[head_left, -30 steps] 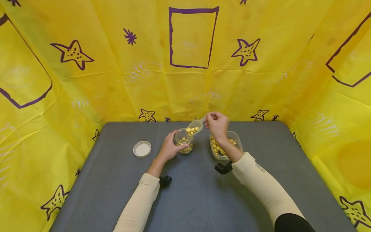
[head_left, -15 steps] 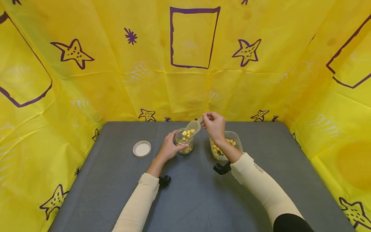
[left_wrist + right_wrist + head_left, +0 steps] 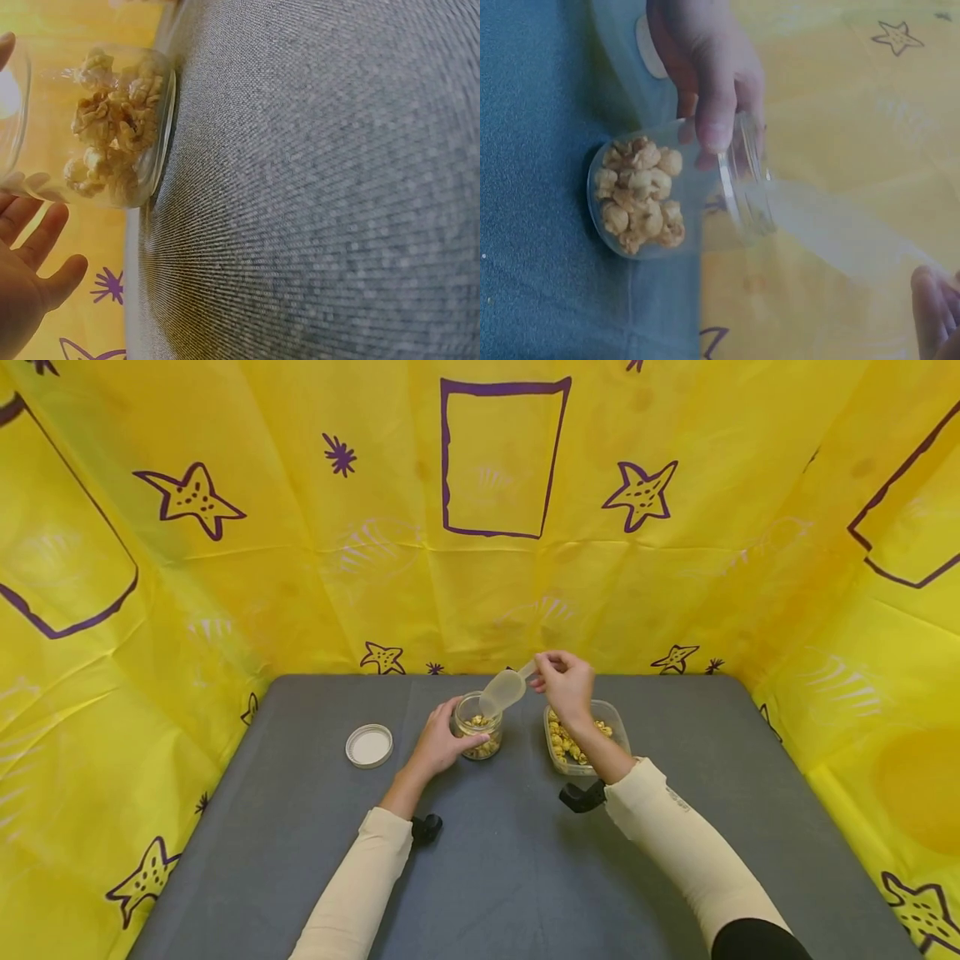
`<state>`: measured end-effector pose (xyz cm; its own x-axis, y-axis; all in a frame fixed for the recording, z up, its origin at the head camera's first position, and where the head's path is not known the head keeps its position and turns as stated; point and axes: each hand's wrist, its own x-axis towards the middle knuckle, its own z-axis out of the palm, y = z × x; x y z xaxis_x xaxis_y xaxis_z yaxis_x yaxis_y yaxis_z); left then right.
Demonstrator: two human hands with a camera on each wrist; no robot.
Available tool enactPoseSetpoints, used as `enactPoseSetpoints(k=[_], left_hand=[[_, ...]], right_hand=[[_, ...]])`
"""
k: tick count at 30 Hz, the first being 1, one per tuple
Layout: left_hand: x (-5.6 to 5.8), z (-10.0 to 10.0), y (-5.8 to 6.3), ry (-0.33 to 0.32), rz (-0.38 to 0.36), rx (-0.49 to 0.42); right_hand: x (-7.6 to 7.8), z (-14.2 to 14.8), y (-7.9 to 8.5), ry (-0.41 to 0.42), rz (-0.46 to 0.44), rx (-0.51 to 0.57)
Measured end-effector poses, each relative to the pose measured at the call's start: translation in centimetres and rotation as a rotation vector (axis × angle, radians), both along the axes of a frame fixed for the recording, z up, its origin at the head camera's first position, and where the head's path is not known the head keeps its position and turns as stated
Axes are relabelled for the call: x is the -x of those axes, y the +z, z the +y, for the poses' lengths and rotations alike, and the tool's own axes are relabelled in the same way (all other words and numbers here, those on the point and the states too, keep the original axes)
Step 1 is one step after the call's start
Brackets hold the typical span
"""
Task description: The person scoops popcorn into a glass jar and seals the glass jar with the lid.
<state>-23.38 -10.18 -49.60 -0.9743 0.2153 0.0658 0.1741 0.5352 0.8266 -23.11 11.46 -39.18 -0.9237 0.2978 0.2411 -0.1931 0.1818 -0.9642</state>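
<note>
Grey desk (image 3: 487, 877) bears the clear jar (image 3: 690, 199), upright, popcorn (image 3: 639, 196) in its lower part | your left hand (image 3: 441, 742) grips it, fingers near the neck | your right hand (image 3: 568, 687) pinches the translucent scoop (image 3: 503, 692), bowl tilted down at the jar's mouth | tub (image 3: 619, 727) below your right wrist

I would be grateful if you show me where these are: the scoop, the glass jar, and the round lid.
Scoop (image 3: 503, 691): head view, middle of its bowl.
Glass jar (image 3: 702, 177): right wrist view, clear wall above the popcorn.
Round lid (image 3: 369, 747): head view, its white middle.
</note>
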Motion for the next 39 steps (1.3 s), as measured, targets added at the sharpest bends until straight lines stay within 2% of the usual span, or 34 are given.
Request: enactPoseSetpoints(k=[6, 10, 17, 24, 39], left_hand=[[0.0, -0.1, -0.1, 0.006, 0.007, 0.007], [0.0, 0.0, -0.2, 0.013, 0.015, 0.017], [-0.2, 0.1, 0.0, 0.031, 0.027, 0.039], [-0.2, 0.2, 0.2, 0.012, 0.059, 0.075], [-0.4, -0.1, 1.4, -0.011, 0.026, 0.129]], right_hand=[[-0.2, 1.1, 0.3, 0.029, -0.103, 0.099], [-0.3, 1.6, 0.4, 0.042, -0.133, 0.162], [-0.5, 2.0, 0.4, 0.07, -0.129, 0.214], [-0.4, 2.2, 0.6, 0.075, -0.127, 0.227], [-0.5, 2.7, 1.4, 0.097, -0.095, 0.266]])
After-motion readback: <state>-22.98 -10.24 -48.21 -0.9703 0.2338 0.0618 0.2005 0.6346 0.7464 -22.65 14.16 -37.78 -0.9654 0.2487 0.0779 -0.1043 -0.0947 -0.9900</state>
